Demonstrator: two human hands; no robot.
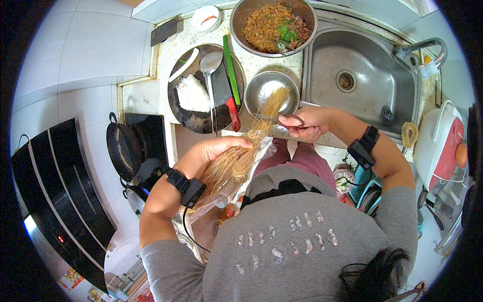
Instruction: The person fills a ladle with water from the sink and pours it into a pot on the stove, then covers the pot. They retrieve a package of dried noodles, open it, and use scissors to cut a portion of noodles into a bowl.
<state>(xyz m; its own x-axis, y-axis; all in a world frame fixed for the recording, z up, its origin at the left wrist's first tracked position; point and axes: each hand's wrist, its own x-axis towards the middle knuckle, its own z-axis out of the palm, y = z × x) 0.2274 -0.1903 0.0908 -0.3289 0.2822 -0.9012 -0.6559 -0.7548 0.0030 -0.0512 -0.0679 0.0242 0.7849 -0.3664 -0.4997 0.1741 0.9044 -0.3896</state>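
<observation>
A bundle of dry, thin tan noodles [230, 166] is gripped in my left hand [222, 145], with clear plastic wrapping [268, 148] loose around it. The far end of the strands reaches over a small steel bowl [256, 90]. My right hand [311, 122] holds scissors [292, 122] by the dark red handles. Their blades lie across the noodles at the bowl's near rim; whether they are fully closed I cannot tell. Inside the bowl, beneath the strands, the bottom is partly hidden.
Left of the bowl, a round board [188, 122] carries a cleaver with a red handle [233, 114], a metal spatula [211, 64], green onion [231, 71] and a white mound [192, 94]. Behind stands a large bowl of chopped filling [269, 28]. A sink [358, 60] lies right; a wok [122, 151] left.
</observation>
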